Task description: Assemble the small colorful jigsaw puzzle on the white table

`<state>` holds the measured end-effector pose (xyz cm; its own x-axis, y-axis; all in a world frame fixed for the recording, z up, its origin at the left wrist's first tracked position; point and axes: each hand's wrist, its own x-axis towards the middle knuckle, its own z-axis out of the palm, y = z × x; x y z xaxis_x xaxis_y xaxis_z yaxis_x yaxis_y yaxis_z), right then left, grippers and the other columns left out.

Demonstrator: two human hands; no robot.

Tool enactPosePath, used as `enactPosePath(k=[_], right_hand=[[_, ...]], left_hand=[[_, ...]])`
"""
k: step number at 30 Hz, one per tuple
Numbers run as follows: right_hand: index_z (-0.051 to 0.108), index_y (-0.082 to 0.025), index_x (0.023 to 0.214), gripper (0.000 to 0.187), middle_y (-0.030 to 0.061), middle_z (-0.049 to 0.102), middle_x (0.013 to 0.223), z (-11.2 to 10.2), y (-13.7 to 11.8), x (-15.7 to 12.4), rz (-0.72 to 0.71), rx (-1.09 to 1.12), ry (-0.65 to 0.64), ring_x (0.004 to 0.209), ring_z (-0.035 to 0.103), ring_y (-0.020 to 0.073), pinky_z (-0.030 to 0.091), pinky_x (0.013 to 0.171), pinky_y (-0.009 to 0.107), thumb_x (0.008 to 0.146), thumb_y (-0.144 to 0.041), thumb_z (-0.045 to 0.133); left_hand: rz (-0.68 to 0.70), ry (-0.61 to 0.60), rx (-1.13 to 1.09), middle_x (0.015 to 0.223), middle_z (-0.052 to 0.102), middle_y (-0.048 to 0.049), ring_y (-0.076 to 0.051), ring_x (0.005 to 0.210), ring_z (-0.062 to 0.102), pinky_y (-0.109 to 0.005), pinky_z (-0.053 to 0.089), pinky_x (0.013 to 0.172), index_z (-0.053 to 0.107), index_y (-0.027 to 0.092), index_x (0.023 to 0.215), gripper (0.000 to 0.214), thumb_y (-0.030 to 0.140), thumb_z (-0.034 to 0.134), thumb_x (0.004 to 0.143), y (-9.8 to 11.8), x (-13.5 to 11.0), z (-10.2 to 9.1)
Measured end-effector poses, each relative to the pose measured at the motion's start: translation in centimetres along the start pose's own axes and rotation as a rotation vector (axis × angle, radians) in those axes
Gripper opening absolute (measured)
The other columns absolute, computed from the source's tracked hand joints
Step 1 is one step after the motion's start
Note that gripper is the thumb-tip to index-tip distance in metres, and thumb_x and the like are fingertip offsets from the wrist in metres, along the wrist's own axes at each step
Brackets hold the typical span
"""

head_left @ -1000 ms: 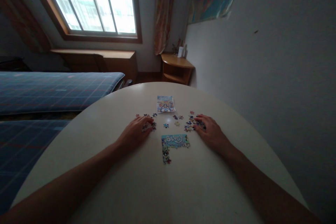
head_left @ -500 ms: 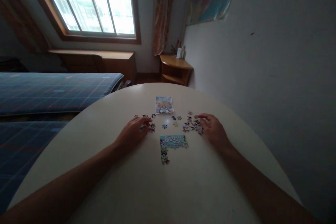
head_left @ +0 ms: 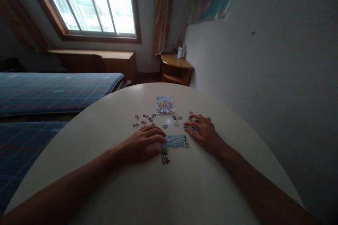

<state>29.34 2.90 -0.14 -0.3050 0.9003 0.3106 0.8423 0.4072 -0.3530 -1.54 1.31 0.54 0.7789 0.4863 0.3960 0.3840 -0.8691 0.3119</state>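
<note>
A partly assembled jigsaw puzzle (head_left: 175,141), a top strip with a short column down its left side, lies on the white round table (head_left: 169,190). My left hand (head_left: 145,143) is open, its fingertips at the puzzle's upper left edge. My right hand (head_left: 205,133) is open too, fingers spread over a pile of loose puzzle pieces (head_left: 189,127) and hiding part of it. More loose pieces (head_left: 143,122) are scattered beyond my left hand. Between the hands lie a blue piece (head_left: 165,126) and a yellowish piece (head_left: 176,124). A printed picture sheet (head_left: 164,105) lies farther back.
A bed with a blue plaid mattress (head_left: 58,91) stands left of the table. The white wall (head_left: 253,77) runs along the right. Behind the table are a small wooden corner cabinet (head_left: 176,62) and a desk (head_left: 111,55) under the window.
My left hand has moved from the left-hand pieces, right and nearer, to the puzzle's edge. My right hand has shifted left over its pile, and its fingers have spread.
</note>
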Motion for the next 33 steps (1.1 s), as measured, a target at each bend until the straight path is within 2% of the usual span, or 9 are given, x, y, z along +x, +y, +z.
enactPosePath(k=[3, 11, 15, 21, 28, 33], right_hand=[[0.072, -0.035, 0.117, 0.03, 0.0066, 0.057, 0.14, 0.0, 0.0, 0.0, -0.011, -0.003, -0.023, 0.132, 0.047, 0.0302, 0.03, 0.112, 0.055, 0.092, -0.034, 0.056], [0.074, -0.03, 0.105, 0.024, 0.0081, 0.058, 0.139, 0.3, 0.2, 0.2, 0.022, 0.041, -0.05, 0.131, 0.049, 0.0307, 0.03, 0.11, 0.057, 0.086, -0.031, 0.059], [0.071, -0.026, 0.101, 0.022, 0.0093, 0.057, 0.14, 0.2, 0.2, 0.2, 0.047, 0.062, -0.07, 0.133, 0.048, 0.0309, 0.029, 0.11, 0.057, 0.083, -0.029, 0.059], [0.069, -0.023, 0.1, 0.022, 0.0115, 0.059, 0.138, 0.5, 0.7, 0.2, 0.058, 0.092, -0.021, 0.13, 0.049, 0.0313, 0.031, 0.109, 0.056, 0.082, -0.033, 0.062], [0.071, -0.023, 0.093, 0.018, 0.0119, 0.058, 0.138, 0.4, 1.0, 0.4, 0.083, 0.108, -0.029, 0.129, 0.051, 0.033, 0.034, 0.107, 0.058, 0.079, -0.034, 0.065], [0.072, -0.023, 0.091, 0.018, 0.0118, 0.063, 0.13, 0.6, 1.2, 0.4, 0.067, 0.125, -0.004, 0.125, 0.054, 0.0324, 0.036, 0.106, 0.056, 0.079, -0.035, 0.066]], left_hand=[[0.067, -0.062, -0.016, 0.127, 0.064, -0.0064, -0.025, 0.121, 0.056, -0.044, 0.046, 0.104, 0.064, 0.027, 0.117, 0.026, 0.03, 0.063, 0.091, 0.7, 0.2, -0.2], [0.093, -0.104, -0.041, 0.124, 0.066, -0.0047, -0.023, 0.111, 0.061, -0.044, 0.047, 0.103, 0.067, 0.029, 0.116, 0.027, 0.028, 0.063, 0.089, 0.6, 0.2, -0.1], [0.094, -0.1, -0.048, 0.124, 0.066, -0.005, -0.022, 0.112, 0.061, -0.043, 0.048, 0.102, 0.067, 0.029, 0.117, 0.028, 0.028, 0.062, 0.089, 0.6, 0.1, -0.1], [0.084, -0.117, -0.06, 0.124, 0.066, -0.0057, -0.023, 0.112, 0.061, -0.044, 0.048, 0.102, 0.066, 0.028, 0.117, 0.028, 0.027, 0.061, 0.09, 0.8, 0.1, -0.3], [0.085, -0.116, -0.068, 0.124, 0.066, -0.0057, -0.023, 0.111, 0.062, -0.044, 0.049, 0.102, 0.066, 0.029, 0.118, 0.029, 0.027, 0.062, 0.089, 0.8, 0.2, -0.5], [0.08, -0.112, -0.07, 0.125, 0.066, -0.0058, -0.023, 0.112, 0.062, -0.044, 0.051, 0.1, 0.066, 0.03, 0.119, 0.03, 0.028, 0.063, 0.089, 0.8, 0.1, -0.5]])
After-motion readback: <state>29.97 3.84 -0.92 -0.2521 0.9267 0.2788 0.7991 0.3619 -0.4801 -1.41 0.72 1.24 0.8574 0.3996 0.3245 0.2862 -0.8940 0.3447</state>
